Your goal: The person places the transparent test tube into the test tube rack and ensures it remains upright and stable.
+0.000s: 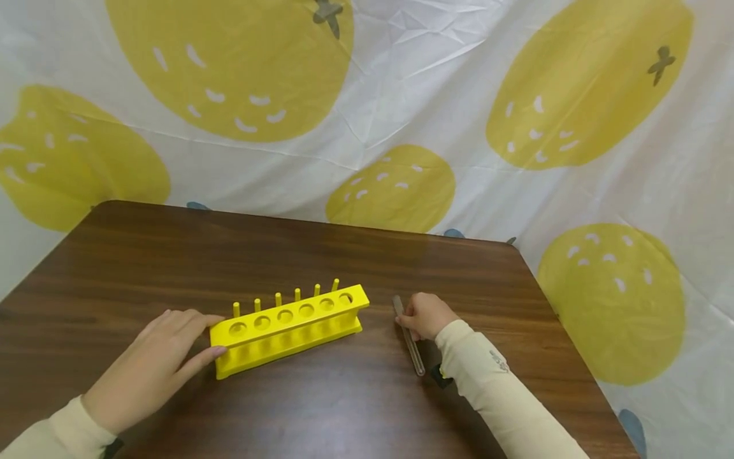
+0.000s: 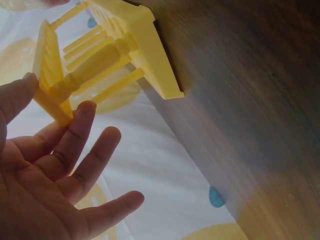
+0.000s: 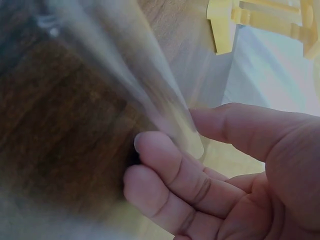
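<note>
A yellow test tube rack [image 1: 289,326] stands upright on the table, its round holes facing up and a row of pegs along its back. At its left end my left hand [image 1: 151,363] pinches the top plate between thumb and fingers; the left wrist view shows the other fingers [image 2: 102,150] spread apart. To the right of the rack, apart from it, my right hand [image 1: 430,317] holds a clear glass test tube [image 1: 413,354] near its far, rounded end. Thumb and fingertips sit on either side of the tube [image 3: 130,60] in the right wrist view.
The dark wood-grain table [image 1: 321,408] ends at a back edge and a slanted right edge. Behind and beside it hangs a white cloth [image 1: 395,108] printed with large yellow fruit. A small dark object [image 1: 441,376] shows beneath the right wrist.
</note>
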`<move>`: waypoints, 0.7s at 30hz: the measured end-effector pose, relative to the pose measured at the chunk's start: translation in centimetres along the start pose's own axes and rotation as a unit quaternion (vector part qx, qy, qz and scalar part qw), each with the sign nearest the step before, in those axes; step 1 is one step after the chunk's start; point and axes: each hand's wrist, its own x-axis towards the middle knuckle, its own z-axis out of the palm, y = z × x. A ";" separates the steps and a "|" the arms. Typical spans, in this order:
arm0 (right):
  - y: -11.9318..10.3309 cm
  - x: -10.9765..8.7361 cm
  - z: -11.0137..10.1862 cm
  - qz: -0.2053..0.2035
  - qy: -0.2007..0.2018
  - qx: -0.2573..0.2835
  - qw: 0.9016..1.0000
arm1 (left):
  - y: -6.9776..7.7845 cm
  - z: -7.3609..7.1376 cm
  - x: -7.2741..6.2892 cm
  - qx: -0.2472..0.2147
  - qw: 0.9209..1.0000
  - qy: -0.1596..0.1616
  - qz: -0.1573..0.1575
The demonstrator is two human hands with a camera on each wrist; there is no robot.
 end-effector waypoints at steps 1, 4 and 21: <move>0.0 0.0 0.0 -0.003 0.000 0.001 1.000 | 0.0 0.1 0.0 -0.001 1.000 0.002 0.001; 0.2 0.0 0.0 -0.009 0.002 0.002 1.000 | -0.1 0.2 0.0 0.001 1.000 0.014 0.011; -0.1 -1.4 -1.9 -0.008 0.108 0.070 0.992 | -0.2 0.5 -0.1 0.000 0.999 0.031 0.030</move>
